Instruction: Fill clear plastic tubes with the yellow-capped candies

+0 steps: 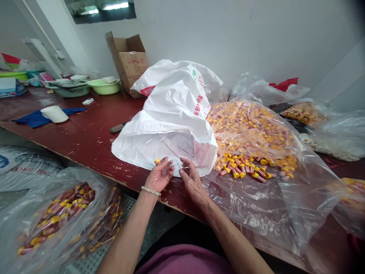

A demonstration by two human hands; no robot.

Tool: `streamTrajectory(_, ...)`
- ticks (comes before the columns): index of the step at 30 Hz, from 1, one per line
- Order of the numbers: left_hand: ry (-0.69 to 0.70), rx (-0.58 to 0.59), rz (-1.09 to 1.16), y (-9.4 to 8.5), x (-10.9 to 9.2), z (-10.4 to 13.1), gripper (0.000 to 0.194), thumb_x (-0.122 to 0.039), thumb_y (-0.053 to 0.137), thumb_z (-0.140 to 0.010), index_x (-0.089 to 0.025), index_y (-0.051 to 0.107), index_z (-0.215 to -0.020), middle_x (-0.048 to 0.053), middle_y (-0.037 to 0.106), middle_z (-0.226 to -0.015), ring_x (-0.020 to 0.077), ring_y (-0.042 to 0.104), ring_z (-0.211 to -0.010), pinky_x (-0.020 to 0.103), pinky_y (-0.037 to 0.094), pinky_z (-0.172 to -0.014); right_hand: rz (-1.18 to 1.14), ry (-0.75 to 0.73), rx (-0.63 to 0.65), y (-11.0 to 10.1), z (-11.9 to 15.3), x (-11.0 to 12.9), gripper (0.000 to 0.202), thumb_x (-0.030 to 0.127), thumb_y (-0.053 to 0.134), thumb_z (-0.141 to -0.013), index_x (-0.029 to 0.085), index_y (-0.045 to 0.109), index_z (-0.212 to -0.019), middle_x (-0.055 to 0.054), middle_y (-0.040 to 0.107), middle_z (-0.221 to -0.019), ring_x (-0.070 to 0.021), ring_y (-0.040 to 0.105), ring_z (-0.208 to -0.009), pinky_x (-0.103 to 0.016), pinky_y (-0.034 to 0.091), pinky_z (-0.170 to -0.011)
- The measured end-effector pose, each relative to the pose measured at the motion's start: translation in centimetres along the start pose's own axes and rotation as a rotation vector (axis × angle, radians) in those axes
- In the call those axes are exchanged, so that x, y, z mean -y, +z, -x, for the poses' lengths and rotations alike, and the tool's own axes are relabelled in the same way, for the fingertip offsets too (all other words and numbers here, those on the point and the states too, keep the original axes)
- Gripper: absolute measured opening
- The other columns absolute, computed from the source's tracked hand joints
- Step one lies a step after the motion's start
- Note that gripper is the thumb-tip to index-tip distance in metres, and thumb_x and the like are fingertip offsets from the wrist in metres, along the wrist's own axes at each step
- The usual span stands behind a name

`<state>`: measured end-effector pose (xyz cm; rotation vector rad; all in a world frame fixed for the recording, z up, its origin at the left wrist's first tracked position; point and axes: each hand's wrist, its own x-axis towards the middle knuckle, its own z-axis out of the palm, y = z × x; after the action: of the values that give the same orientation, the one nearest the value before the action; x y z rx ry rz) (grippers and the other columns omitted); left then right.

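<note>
My left hand (158, 176), with a pale bead bracelet (151, 191) at its wrist, is closed with its fingers curled. A small yellow-ended piece (157, 161) shows at its fingertips; the rest of it is hidden. My right hand (191, 179) pinches a thin metal ring (175, 162), which lies between both hands. Behind them gapes the mouth of a white woven sack (171, 114) with red and green print. On the right, several red-patterned pieces with yellow ends (242, 165) spill from a large clear plastic bag (285, 198).
Below the table's left edge, another clear bag (17, 217) holds similar yellow-ended pieces. A phone (117, 128) lies left of the sack on the dark red table (82, 140). Farther back are a cardboard box (132, 64), a green basin (104, 87) and a white roll (54, 114) on blue cloth.
</note>
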<state>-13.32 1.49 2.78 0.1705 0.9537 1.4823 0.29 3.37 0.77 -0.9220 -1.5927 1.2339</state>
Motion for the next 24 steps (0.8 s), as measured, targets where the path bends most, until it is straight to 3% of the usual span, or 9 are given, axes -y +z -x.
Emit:
streamTrajectory(3,0.017,0.048,0.091,0.1,1.1,0.7,0.015,-0.012,0.064,-0.075,-0.015,0.06,-0.09,0.003,0.066,-0.079,0.0109,0.065,-0.068,0.021,0.054,-0.061,-0.136,0.026,-0.103,0.5,0.7,0.3,0.041,0.032,0.054,-0.082,0.023,0.048,-0.122,-0.005,0.053,-0.106,-0.0157,0.052,-0.095,-0.03,0.046,-0.084)
streamTrajectory(6,0.103,0.155,-0.034,0.0,2.1,1.7,0.028,-0.016,0.07,-0.072,-0.016,0.062,-0.099,0.003,0.066,-0.086,0.0123,0.065,-0.075,0.025,0.054,-0.07,-0.172,0.028,-0.167,0.2,0.6,0.2,0.04,0.032,0.057,-0.08,0.022,0.051,-0.119,-0.004,0.057,-0.105,-0.0167,0.053,-0.098,-0.03,0.046,-0.082)
streamTrajectory(11,0.181,0.336,-0.338,-0.1,2.9,2.9,0.047,-0.019,0.071,-0.072,-0.017,0.058,-0.117,0.008,0.063,-0.11,0.0144,0.063,-0.084,0.026,0.05,-0.075,-0.18,0.052,-0.119,-0.5,0.7,0.3,0.038,0.033,0.058,-0.081,0.022,0.051,-0.117,-0.004,0.059,-0.1,-0.0147,0.059,-0.081,-0.026,0.05,-0.065)
streamTrajectory(13,0.185,0.374,-0.392,0.0,3.2,2.9,0.051,-0.018,0.07,-0.072,-0.017,0.055,-0.121,0.009,0.063,-0.112,0.0167,0.063,-0.088,0.026,0.05,-0.074,-0.152,0.01,-0.105,-0.4,1.1,0.4,0.035,0.032,0.056,-0.082,0.023,0.05,-0.116,-0.004,0.056,-0.102,-0.0144,0.059,-0.081,-0.027,0.051,-0.065)
streamTrajectory(16,0.246,0.36,-0.374,0.4,4.2,2.6,0.052,-0.016,0.072,-0.068,-0.017,0.057,-0.118,0.008,0.064,-0.11,0.0174,0.062,-0.091,0.023,0.049,-0.073,0.017,-0.146,-0.125,-0.4,1.5,0.9,0.029,0.026,0.053,-0.084,0.025,0.054,-0.113,-0.005,0.049,-0.107,-0.0152,0.055,-0.094,-0.03,0.051,-0.078)
streamTrajectory(19,0.289,0.252,-0.265,1.0,5.2,2.5,0.044,-0.017,0.074,-0.066,-0.016,0.061,-0.107,0.004,0.067,-0.099,0.0131,0.063,-0.08,0.019,0.049,-0.064,0.233,-0.301,-0.124,-1.1,2.1,1.9,0.03,0.022,0.05,-0.086,0.026,0.057,-0.115,-0.006,0.049,-0.106,-0.017,0.05,-0.102,-0.035,0.045,-0.091)
streamTrajectory(21,0.267,0.189,-0.227,1.2,5.4,2.5,0.041,-0.02,0.075,-0.065,-0.016,0.061,-0.103,0.003,0.067,-0.092,0.0107,0.062,-0.067,0.018,0.047,-0.051,0.337,-0.37,-0.13,-2.6,2.7,2.8,0.031,0.021,0.049,-0.087,0.025,0.055,-0.117,-0.007,0.05,-0.107,-0.0177,0.05,-0.104,-0.035,0.044,-0.092)
streamTrajectory(24,0.219,0.177,-0.305,1.3,5.3,2.6,0.045,-0.024,0.075,-0.065,-0.014,0.059,-0.105,0.004,0.066,-0.088,0.014,0.063,-0.064,0.019,0.045,-0.043,0.451,-0.411,-0.232,-6.8,3.4,3.1,0.026,0.019,0.046,-0.089,0.024,0.057,-0.112,-0.007,0.053,-0.105,-0.017,0.052,-0.099,-0.033,0.045,-0.087)
